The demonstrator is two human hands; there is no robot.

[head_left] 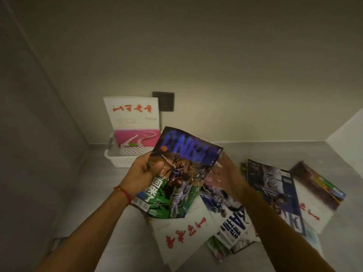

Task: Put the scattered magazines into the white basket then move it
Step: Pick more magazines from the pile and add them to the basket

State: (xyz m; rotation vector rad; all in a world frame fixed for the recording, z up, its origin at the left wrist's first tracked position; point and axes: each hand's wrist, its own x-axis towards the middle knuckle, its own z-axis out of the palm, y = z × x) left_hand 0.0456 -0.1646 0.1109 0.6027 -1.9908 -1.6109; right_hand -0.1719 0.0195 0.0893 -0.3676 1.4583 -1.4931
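— While our left hand (144,169) grips the glossy basketball magazine with the blue title and green lower cover (182,173) by its edge, thumb on the cover, how far along are we?

— Early on. The white perforated plastic basket (119,160) sits beyond the lifted magazine, against the wall, and we see one white-covered magazine with red script (132,118) standing in it.

— And our right hand (228,177)?

— Fingers spread, blurred, just beside the lifted magazine's far edge; touching or not, we cannot tell.

— What's left?

— Several scattered magazines (275,195) lie on the grey surface, on the near side of the basket. Those go in, then we move the basket.
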